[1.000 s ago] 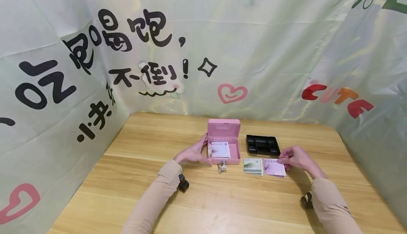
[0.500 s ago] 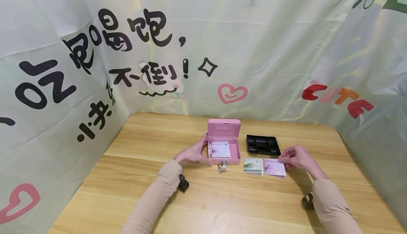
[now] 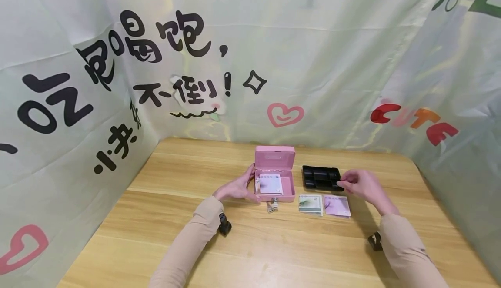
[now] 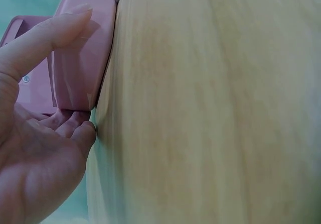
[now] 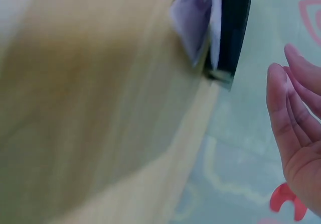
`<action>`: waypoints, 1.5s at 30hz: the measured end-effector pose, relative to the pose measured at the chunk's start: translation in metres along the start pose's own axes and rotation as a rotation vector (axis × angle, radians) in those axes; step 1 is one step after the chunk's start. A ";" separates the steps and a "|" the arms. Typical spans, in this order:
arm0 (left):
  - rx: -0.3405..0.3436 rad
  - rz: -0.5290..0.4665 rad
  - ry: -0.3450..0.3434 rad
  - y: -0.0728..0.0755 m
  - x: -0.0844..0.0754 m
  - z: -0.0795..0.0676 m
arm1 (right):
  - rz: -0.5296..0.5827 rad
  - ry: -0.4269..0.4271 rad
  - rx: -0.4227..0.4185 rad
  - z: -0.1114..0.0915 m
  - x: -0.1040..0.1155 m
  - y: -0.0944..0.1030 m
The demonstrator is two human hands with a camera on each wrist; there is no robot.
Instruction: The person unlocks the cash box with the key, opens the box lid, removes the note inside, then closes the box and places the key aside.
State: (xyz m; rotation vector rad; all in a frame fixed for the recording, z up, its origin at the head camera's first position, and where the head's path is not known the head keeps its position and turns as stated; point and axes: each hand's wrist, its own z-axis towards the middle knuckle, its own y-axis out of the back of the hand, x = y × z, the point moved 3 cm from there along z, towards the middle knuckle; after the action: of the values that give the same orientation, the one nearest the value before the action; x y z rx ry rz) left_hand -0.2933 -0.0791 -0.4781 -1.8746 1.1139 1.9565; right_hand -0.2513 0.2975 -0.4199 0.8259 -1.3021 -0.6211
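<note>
My left hand (image 3: 236, 189) holds the left front corner of a pink cash box (image 3: 288, 197), whose lid stands raised. In the left wrist view, the thumb lies along the front and the fingers reach round the side of the box (image 4: 80, 78). Inside the box lies a stack of pale purple banknotes (image 3: 270, 184). My right hand (image 3: 364, 185) hovers by the right end of a black compartment tray (image 3: 322, 189), holding nothing. Its fingers (image 5: 278, 98) are loosely bent. Just below the tray lie green notes (image 3: 311, 204) and purple notes (image 3: 337, 205), side by side.
Keys (image 3: 270, 207) hang at the front lock of the cash box, over the wooden table (image 3: 274, 249). Printed cloth (image 3: 332, 75) walls off the table at the back and sides.
My right hand has left the purple notes, rising and moving slightly left to the tray's right end. The left hand stays on the cash box.
</note>
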 end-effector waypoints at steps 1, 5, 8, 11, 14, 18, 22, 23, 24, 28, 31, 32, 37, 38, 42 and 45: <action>0.001 -0.002 -0.002 0.000 0.000 0.000 | 0.000 0.011 -0.002 0.002 0.004 0.000; 0.009 0.001 -0.006 0.000 0.000 0.001 | -0.006 0.065 -0.006 0.013 0.022 -0.001; 0.011 0.007 -0.007 -0.001 0.001 0.001 | -0.027 0.120 0.000 0.021 0.035 -0.004; 0.009 0.011 -0.004 -0.001 0.001 0.001 | -0.047 0.170 0.018 0.029 0.048 -0.006; 0.002 0.024 0.002 0.000 0.001 0.002 | -0.062 0.211 0.040 0.035 0.059 -0.006; -0.005 0.033 0.003 0.000 0.001 0.002 | -0.056 0.263 0.069 0.044 0.074 -0.006; 0.000 0.043 -0.014 0.000 -0.001 0.001 | -0.041 0.301 0.098 0.055 0.084 -0.009; 0.001 0.046 -0.018 0.000 -0.001 0.001 | -0.034 0.307 0.106 0.057 0.086 -0.010; 0.001 0.052 -0.019 0.000 -0.002 0.001 | -0.028 0.311 0.115 0.059 0.088 -0.012; 0.001 0.059 -0.012 0.000 -0.001 0.000 | 0.002 0.325 0.154 0.067 0.096 -0.019; 0.005 0.053 -0.013 0.000 -0.001 0.001 | 0.015 0.352 0.188 0.071 0.102 -0.025; 0.006 0.051 -0.015 0.000 0.000 0.001 | 0.019 0.360 0.201 0.073 0.104 -0.028; 0.008 0.051 -0.021 0.000 0.000 0.002 | 0.022 0.404 0.244 0.079 0.116 -0.041; 0.007 0.051 -0.026 0.000 0.000 0.002 | 0.022 0.409 0.248 0.081 0.118 -0.044; 0.008 0.050 -0.038 0.000 -0.001 0.001 | 0.023 0.404 0.271 0.086 0.126 -0.052; 0.011 0.048 -0.035 0.000 0.000 0.002 | 0.034 0.397 0.305 0.089 0.130 -0.059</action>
State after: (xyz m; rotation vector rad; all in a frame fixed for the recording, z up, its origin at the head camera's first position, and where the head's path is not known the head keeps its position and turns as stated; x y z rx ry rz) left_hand -0.2949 -0.0779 -0.4781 -1.8173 1.1670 1.9967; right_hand -0.3123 0.1442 -0.3880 1.1107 -1.0532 -0.2142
